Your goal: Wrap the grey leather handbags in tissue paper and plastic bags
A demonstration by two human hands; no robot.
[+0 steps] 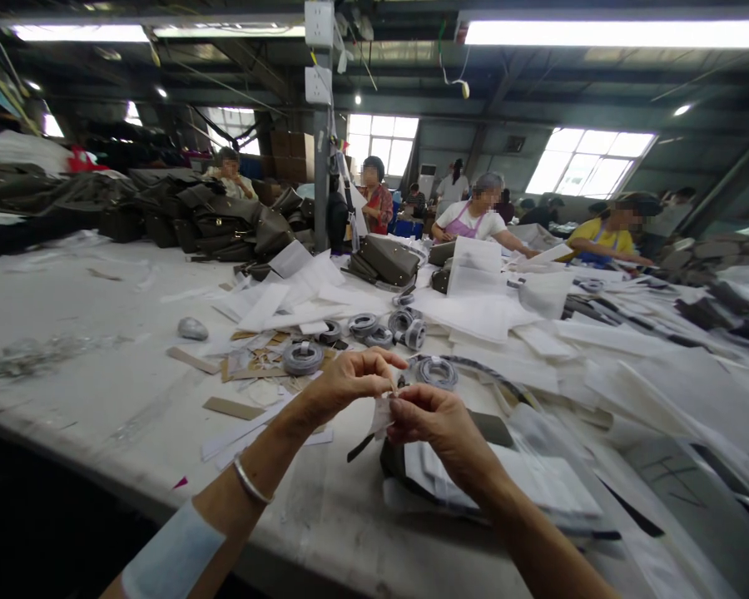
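My left hand and my right hand meet fingertip to fingertip above the table's front part. Between the thumb and fingers of my right hand hangs a small whitish, see-through piece, like a tag or little packet. My left thumb and forefinger are pinched together just above it, on something too small to make out. Below my right hand lies a dark bag with white paper sheets on it. A dark strap end sticks out to the left beneath the hands.
Coiled grey straps, brown card strips and loose white paper litter the table. A crumpled clear lump sits left. Dark bags are piled behind, near a post. Several people work across the table.
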